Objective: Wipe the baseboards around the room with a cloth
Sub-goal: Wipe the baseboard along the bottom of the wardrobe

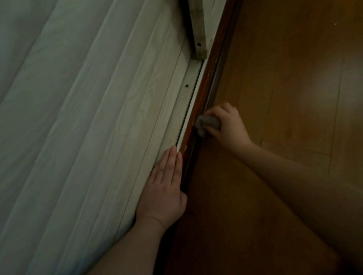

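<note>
Right hand (225, 123) has its fingers curled around a small wadded grey cloth (208, 123), grip closed on it, knuckles up, thumb side toward the wall. Cloth is pressed against the reddish-brown baseboard strip (197, 120) that runs diagonally from the top right of the view down toward bottom centre, right where the strip meets the floor (296, 71). Part of the cloth pokes out past the fingers on the wall side; the rest is hidden in the hand. Left hand (164, 187) is flat, fingers straight and together, not gripping anything: palm lies against the lower edge of the white wood-grain panel (102, 126), fingertips pointing up along it, thumb side just at the dark gap above the baseboard. Left hand is nearer the camera than the right one, the two hands apart, with the baseboard line between them. A narrow white rail (192, 90) with two small dark screw heads sits along the top of the baseboard, beyond the left fingertips. A pale vertical post (195, 16) comes down onto that rail farther along the wall. Floor is brown wood-look planks, seams visible, a bright glare patch on the far right, a few pale specks near the top right. Both forearms bare, entering from the bottom edge. Lighting is dim; can't tell whether the cloth is wet or dry.
</note>
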`<state>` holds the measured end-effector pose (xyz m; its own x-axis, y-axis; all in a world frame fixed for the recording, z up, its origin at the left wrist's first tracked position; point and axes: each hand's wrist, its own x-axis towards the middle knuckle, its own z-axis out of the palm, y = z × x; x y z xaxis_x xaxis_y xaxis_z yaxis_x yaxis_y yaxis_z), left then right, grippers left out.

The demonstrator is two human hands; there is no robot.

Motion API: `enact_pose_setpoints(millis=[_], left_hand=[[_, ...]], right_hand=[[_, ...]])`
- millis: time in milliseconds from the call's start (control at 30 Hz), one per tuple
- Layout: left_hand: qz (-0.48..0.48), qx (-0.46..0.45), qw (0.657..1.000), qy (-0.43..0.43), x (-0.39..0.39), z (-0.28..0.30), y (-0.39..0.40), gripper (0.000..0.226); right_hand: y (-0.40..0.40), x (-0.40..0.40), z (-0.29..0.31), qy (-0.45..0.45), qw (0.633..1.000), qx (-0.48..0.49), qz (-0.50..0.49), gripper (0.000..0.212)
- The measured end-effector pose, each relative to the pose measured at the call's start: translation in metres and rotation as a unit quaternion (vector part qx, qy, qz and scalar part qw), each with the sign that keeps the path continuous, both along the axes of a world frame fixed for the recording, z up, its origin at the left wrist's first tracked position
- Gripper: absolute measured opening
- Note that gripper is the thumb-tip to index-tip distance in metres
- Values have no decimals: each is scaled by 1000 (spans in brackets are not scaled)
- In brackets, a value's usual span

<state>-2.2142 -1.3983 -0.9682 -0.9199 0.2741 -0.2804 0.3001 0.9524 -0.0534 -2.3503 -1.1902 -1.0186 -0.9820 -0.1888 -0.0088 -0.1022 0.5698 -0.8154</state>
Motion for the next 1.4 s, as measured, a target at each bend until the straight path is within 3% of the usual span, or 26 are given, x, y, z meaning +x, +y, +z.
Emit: enact_pose_setpoints(millis=[333,467,633,867,1200,1400], left_hand=[[8,33,999,0,2,-4,-2,77],[6,34,999,8,1,0,-1,79],[12,19,1000,-2,0,2,0,85],[17,-2,1000,-18,-1,1,2,88],[11,10,1000,3,-1,5,2,85],[5,16,1000,1,-1,4,1,84]], right_hand=[[28,-108,16,-28,995,80,-53,29],[27,-77,10,-10,997,15,-69,28],[12,18,-13,-41,997,-52,-48,41],[-28,133,-45,-74,995,-39,59,45],[-14,60,-34,-92,963,53,247,37],[-12,51,-36,-111,966,36,232,35]])
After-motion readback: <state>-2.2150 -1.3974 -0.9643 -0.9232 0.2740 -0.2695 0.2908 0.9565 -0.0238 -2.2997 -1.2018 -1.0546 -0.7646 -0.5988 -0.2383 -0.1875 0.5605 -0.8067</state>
